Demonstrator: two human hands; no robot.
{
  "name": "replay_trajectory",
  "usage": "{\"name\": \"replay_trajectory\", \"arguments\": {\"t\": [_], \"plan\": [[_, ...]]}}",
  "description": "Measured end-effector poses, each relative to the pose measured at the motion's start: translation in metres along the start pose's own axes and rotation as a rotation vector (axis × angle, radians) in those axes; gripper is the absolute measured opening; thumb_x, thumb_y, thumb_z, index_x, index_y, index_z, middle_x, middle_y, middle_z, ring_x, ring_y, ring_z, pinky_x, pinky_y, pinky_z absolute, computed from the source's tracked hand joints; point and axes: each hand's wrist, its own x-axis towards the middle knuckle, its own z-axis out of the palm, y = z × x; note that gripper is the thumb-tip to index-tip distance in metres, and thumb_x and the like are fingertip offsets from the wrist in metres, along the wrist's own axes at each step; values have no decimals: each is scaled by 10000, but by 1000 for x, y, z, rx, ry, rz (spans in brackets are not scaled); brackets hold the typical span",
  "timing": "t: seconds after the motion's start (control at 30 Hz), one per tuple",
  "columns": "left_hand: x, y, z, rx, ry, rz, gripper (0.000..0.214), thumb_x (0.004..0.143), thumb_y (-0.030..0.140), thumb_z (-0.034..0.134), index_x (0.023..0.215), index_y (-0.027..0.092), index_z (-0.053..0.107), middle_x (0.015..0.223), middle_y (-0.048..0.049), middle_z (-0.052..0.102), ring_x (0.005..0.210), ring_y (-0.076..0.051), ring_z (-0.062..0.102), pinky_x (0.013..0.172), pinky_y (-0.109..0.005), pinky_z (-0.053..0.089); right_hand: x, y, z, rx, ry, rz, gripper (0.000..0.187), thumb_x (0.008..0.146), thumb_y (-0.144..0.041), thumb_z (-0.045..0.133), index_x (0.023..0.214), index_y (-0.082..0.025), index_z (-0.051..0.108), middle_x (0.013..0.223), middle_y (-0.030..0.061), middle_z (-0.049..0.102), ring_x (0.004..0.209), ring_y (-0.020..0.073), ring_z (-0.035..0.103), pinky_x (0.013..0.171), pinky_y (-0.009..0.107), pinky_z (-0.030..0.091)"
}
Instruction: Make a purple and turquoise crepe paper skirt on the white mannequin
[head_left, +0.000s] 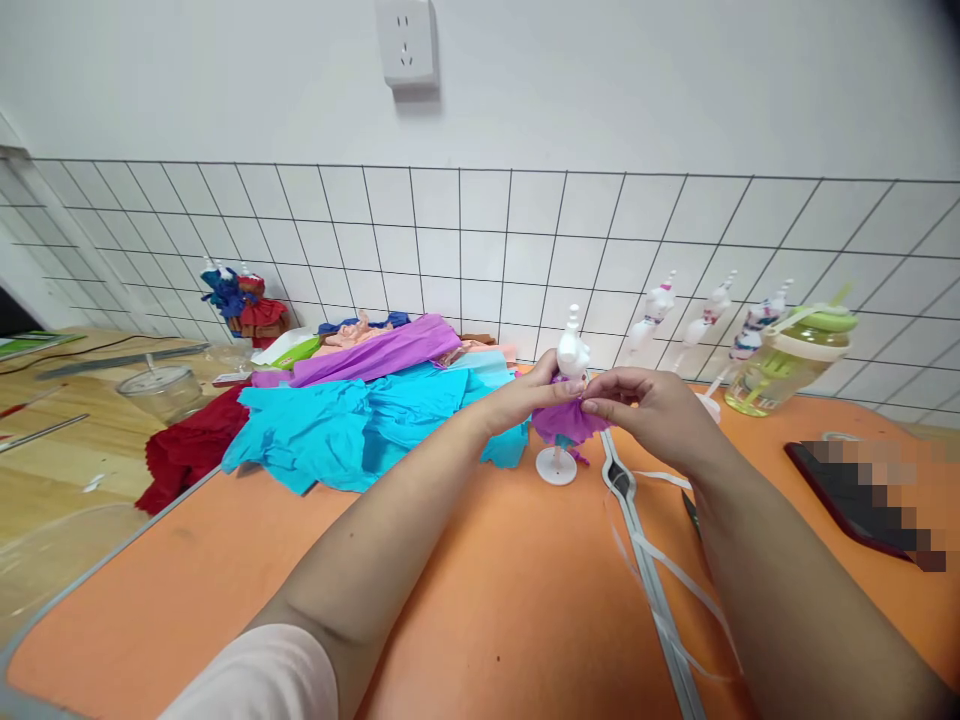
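A small white mannequin stands upright on its round white base on the orange table. Purple crepe paper wraps it as a skirt, with a bit of blue showing beneath. My left hand closes around the mannequin's torso from the left, its thumb across the front. From the right, my right hand pinches the purple paper at the waist between thumb and fingertips. The fingers partly hide the figure's middle. Below my right hand, a thin white ribbon trails over the table.
Turquoise crepe paper, purple paper and dark red paper pile at left. A green-lidded bottle stands at right near several decorated mannequins. A dark phone lies at right. A grey table seam runs toward me.
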Motion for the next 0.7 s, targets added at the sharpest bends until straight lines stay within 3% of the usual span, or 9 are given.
{"name": "replay_trajectory", "arguments": {"t": [0.2,0.5,0.7], "plan": [[-2,7,0,198,28,31,589,734,482,702,1174,171,462,1147,-83,504,1166,-278,449,966,-394,376,2,-2,1,-110,19,-30,260,783,-459,635,743,-206,678,686,-5,644,604,132,498,578,269,365],[-1,8,5,94,86,39,483,805,576,592,1055,168,526,1095,-67,583,1089,-224,525,924,-340,411,2,2,-7,-135,-86,-12,196,777,-420,631,743,-230,665,714,-7,646,639,150,521,613,280,382],[-1,3,-4,134,107,77,472,851,525,566,1159,167,569,1141,-70,605,1104,-208,533,960,-330,399,4,5,-3,-99,-67,24,194,775,-408,633,772,-216,663,741,-1,651,691,161,555,665,293,420]]}}
